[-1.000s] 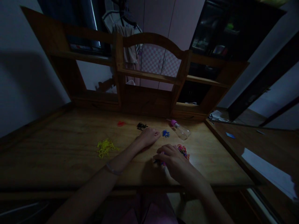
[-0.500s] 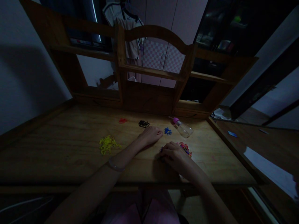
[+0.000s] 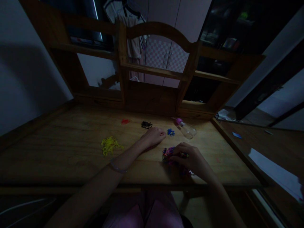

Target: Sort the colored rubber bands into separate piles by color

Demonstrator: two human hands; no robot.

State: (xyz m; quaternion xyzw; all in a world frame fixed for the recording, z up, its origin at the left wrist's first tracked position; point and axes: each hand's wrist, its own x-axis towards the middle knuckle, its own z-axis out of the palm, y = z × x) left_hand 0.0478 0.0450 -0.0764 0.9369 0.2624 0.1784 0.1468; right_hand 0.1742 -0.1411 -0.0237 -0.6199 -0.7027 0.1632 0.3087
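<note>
My left hand (image 3: 155,136) rests on the wooden desk with its fingers curled closed. Whatever may be inside it is hidden. Beside its fingertips lies a small pile of blue rubber bands (image 3: 170,132). My right hand (image 3: 187,155) reaches over a heap of multicoloured rubber bands (image 3: 168,152), thumb and fingers pinched into its edge. Part of that heap is covered by the hand. Behind my left hand is a cluster of black rubber bands (image 3: 146,124). Farther left are a few red ones (image 3: 124,121) and a larger yellow pile (image 3: 110,145).
A clear bottle with a pink top (image 3: 187,130) lies on its side at the back right of the desk (image 3: 71,142). Wooden shelving (image 3: 152,98) rises along the back edge. To the right, a second surface holds white paper (image 3: 273,171) and a blue card (image 3: 237,135).
My right hand has shifted right, uncovering the left side of the multicoloured heap and covering its right side. My left hand stays in place.
</note>
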